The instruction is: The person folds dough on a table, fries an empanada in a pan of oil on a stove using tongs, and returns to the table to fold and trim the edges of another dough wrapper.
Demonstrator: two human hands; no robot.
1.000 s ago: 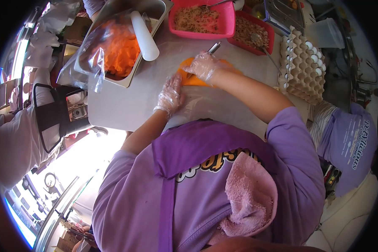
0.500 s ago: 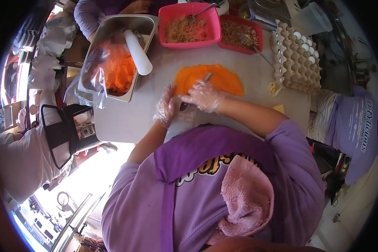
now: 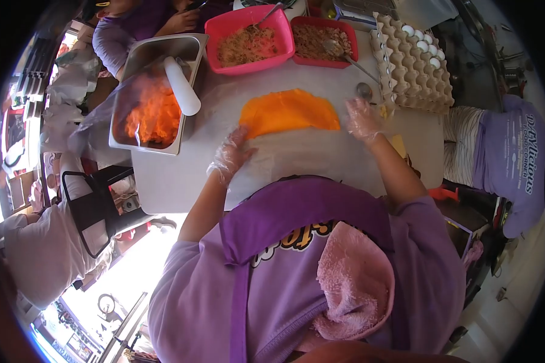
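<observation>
Orange dough sheet (image 3: 289,113) lies flat on table (image 3: 169,190), between gloved hands. Left hand (image 3: 231,152) at its near left corner, thumb apart from fingers, nothing gripped. Right hand (image 3: 363,120) off right end, beside spoon (image 3: 363,91); cannot tell whether fingers hold it.

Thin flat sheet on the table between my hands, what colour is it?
Orange; the thin flat sheet shows best in the head view.
</observation>
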